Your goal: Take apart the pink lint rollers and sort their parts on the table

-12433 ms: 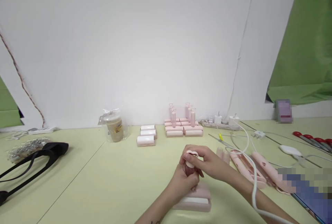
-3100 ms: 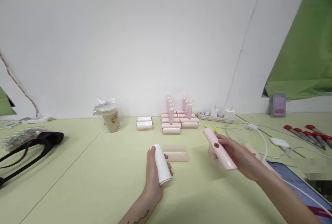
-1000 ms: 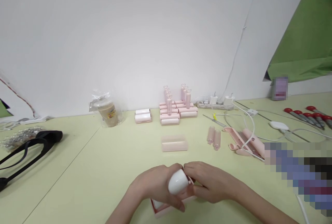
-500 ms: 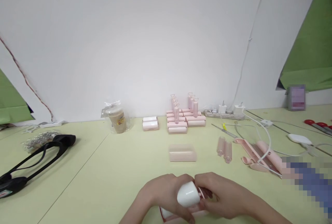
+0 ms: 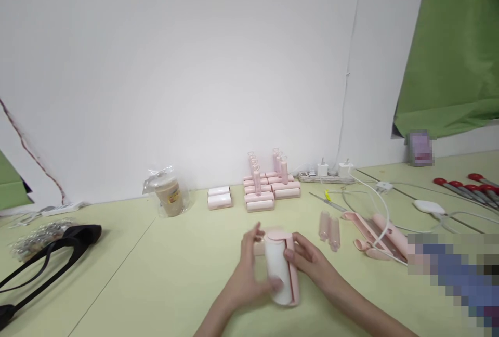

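Upright in front of me is a pink-and-white lint roller [image 5: 278, 269], with a white cylinder, a pink end cap and a pink strip down its side. My left hand [image 5: 249, 272] holds it from the left, thumb across its lower front and fingers curving up behind. From the other side my right hand [image 5: 312, 261] grips it, thumb on the upper pink edge and fingers behind. A translucent pink cover [image 5: 259, 247] on the table is mostly hidden behind the roller. Two clear pink tubes [image 5: 329, 230] lie to the right.
Pink rollers with upright handles [image 5: 260, 196] stand in rows by the wall, beside two white-and-pink pieces [image 5: 219, 199]. A bagged cup [image 5: 169, 196] and black strap [image 5: 70, 254] are left. Tweezers [image 5: 327, 202], cables, a power strip [image 5: 325, 177] and red-headed tools [image 5: 463, 186] are right.
The lint roller has been raised and turned upright, its pink end cap now on top. Both hands have moved up and farther from me, and the left fingers have loosened. The view has shifted slightly right.
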`<move>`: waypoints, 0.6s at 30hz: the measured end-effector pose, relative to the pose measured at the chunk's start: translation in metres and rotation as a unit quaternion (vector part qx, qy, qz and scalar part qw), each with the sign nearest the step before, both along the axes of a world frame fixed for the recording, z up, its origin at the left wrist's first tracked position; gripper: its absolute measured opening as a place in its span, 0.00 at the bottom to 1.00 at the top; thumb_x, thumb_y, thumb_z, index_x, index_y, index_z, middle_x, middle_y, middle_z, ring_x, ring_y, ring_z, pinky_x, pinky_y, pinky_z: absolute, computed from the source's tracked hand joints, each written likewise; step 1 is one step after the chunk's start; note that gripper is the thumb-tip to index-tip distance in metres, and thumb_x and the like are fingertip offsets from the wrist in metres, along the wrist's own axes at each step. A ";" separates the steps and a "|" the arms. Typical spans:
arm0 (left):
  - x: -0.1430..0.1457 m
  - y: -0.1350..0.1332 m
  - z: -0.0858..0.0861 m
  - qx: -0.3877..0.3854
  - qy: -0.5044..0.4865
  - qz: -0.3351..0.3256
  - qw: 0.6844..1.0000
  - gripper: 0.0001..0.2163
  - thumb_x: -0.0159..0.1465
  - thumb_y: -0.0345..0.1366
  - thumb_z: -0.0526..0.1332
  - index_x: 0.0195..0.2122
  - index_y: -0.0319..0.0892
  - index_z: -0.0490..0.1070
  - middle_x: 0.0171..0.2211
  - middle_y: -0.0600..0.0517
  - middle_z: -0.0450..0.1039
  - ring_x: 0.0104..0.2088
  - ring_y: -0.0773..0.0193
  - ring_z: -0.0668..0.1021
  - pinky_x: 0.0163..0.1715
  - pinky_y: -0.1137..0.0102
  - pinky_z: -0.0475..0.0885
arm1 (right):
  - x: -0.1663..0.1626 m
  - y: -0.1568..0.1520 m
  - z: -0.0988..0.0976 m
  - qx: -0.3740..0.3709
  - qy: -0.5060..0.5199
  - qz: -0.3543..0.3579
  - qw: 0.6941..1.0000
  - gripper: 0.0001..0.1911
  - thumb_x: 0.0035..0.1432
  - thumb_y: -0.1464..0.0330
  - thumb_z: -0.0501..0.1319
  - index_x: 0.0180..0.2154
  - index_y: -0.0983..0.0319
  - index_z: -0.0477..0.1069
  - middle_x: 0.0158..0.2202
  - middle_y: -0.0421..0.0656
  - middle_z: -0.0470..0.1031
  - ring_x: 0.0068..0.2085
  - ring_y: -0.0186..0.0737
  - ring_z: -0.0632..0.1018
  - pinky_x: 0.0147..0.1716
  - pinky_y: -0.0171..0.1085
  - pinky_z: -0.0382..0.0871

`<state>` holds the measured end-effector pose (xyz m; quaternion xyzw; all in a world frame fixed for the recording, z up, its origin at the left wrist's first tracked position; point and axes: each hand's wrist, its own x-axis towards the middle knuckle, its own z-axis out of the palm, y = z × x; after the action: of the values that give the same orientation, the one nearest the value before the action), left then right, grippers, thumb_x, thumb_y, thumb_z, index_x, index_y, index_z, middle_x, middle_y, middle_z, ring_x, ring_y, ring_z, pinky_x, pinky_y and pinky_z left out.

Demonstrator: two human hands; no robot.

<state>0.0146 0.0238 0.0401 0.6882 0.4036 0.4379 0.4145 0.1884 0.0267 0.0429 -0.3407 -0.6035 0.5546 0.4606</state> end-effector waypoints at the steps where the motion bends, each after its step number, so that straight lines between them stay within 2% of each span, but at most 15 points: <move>1: -0.005 0.009 -0.006 0.004 -0.016 0.043 0.999 0.34 0.53 0.40 0.61 0.58 0.44 0.45 0.57 0.44 0.50 0.57 0.55 0.56 0.55 0.63 0.52 | 0.004 0.002 0.003 0.006 -0.013 -0.022 1.000 0.17 0.52 0.55 0.57 0.37 0.60 0.67 0.38 0.43 0.73 0.42 0.44 0.72 0.40 0.39 0.65; 3: -0.013 0.028 -0.018 -0.011 -0.011 0.112 0.994 0.37 0.51 0.42 0.63 0.58 0.44 0.43 0.59 0.44 0.45 0.60 0.55 0.50 0.56 0.62 0.48 | 0.014 0.008 0.011 0.021 -0.053 -0.057 0.997 0.20 0.52 0.53 0.55 0.38 0.61 0.68 0.37 0.44 0.74 0.41 0.45 0.73 0.38 0.38 0.66; 4: -0.016 0.036 -0.024 -0.030 0.010 0.117 0.993 0.41 0.48 0.41 0.66 0.58 0.44 0.42 0.59 0.44 0.46 0.59 0.54 0.51 0.56 0.62 0.49 | 0.019 0.012 0.015 0.032 -0.081 -0.068 0.994 0.21 0.52 0.52 0.55 0.38 0.61 0.69 0.37 0.44 0.74 0.40 0.46 0.73 0.37 0.38 0.66; 6: -0.018 0.044 -0.033 -0.062 0.054 0.095 0.992 0.42 0.45 0.39 0.67 0.57 0.42 0.44 0.55 0.43 0.55 0.56 0.53 0.58 0.54 0.62 0.53 | 0.024 0.021 0.025 0.062 -0.139 -0.079 0.985 0.22 0.52 0.52 0.54 0.39 0.61 0.70 0.37 0.44 0.74 0.39 0.46 0.73 0.36 0.37 0.66; 8: -0.018 0.044 -0.037 -0.072 0.074 0.056 0.993 0.34 0.47 0.37 0.65 0.54 0.41 0.52 0.48 0.45 0.63 0.50 0.55 0.65 0.51 0.63 0.58 | 0.024 0.029 0.035 0.114 -0.188 -0.093 0.971 0.20 0.52 0.54 0.55 0.42 0.60 0.69 0.37 0.43 0.74 0.39 0.44 0.73 0.34 0.36 0.65; 11: -0.017 0.035 -0.037 -0.065 0.091 0.009 0.994 0.26 0.46 0.37 0.66 0.46 0.42 0.61 0.42 0.49 0.66 0.46 0.57 0.68 0.47 0.65 0.61 | 0.015 0.038 0.045 0.195 -0.255 -0.081 0.944 0.16 0.53 0.59 0.57 0.42 0.58 0.68 0.38 0.42 0.74 0.38 0.41 0.72 0.34 0.35 0.64; 13: -0.017 0.031 -0.035 -0.068 0.096 -0.002 0.993 0.25 0.45 0.39 0.67 0.43 0.42 0.62 0.41 0.50 0.66 0.44 0.57 0.69 0.45 0.65 0.62 | 0.006 0.042 0.044 0.242 -0.318 -0.048 0.915 0.14 0.53 0.60 0.57 0.40 0.58 0.69 0.38 0.41 0.74 0.38 0.41 0.72 0.34 0.35 0.64; 16: -0.018 0.029 -0.033 -0.066 0.083 -0.018 0.994 0.26 0.44 0.39 0.67 0.44 0.42 0.61 0.42 0.51 0.66 0.44 0.57 0.69 0.44 0.66 0.63 | -0.005 0.043 0.033 0.298 -0.393 -0.018 0.870 0.12 0.53 0.61 0.58 0.39 0.58 0.71 0.34 0.42 0.74 0.36 0.41 0.72 0.35 0.37 0.63; 18: -0.019 0.030 -0.032 -0.063 0.081 -0.036 0.994 0.26 0.45 0.39 0.67 0.45 0.42 0.61 0.43 0.51 0.66 0.44 0.58 0.68 0.44 0.66 0.63 | -0.010 0.043 0.024 0.306 -0.407 -0.013 0.861 0.10 0.54 0.63 0.58 0.38 0.58 0.71 0.32 0.41 0.73 0.34 0.41 0.72 0.34 0.37 0.63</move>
<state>-0.0039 0.0534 0.0085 0.7078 0.4377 0.3396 0.4383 0.1789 0.0693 0.0666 -0.3851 -0.8723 0.1480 0.2625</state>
